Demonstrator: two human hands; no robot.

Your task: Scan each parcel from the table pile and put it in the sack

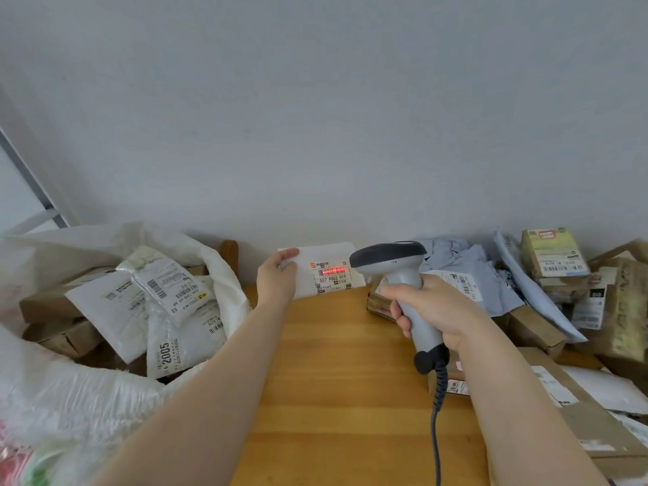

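Apparently crosswise parcel (305, 275), label (332, 277) toward scanner (392, 263).

View: one wide-angle camera on the person's head, above the near edge of the table (350, 380).
Facing: forward and a little down, across the table to the wall (315, 117) behind it.
Nearness: close over the table, whose top fills the lower middle.

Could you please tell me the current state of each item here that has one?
White parcel, held by the left hand, red beam across its barcode.
Scanner, gripped by the right hand, beam on.
Sack, open, parcels inside.
Table pile, parcels left.
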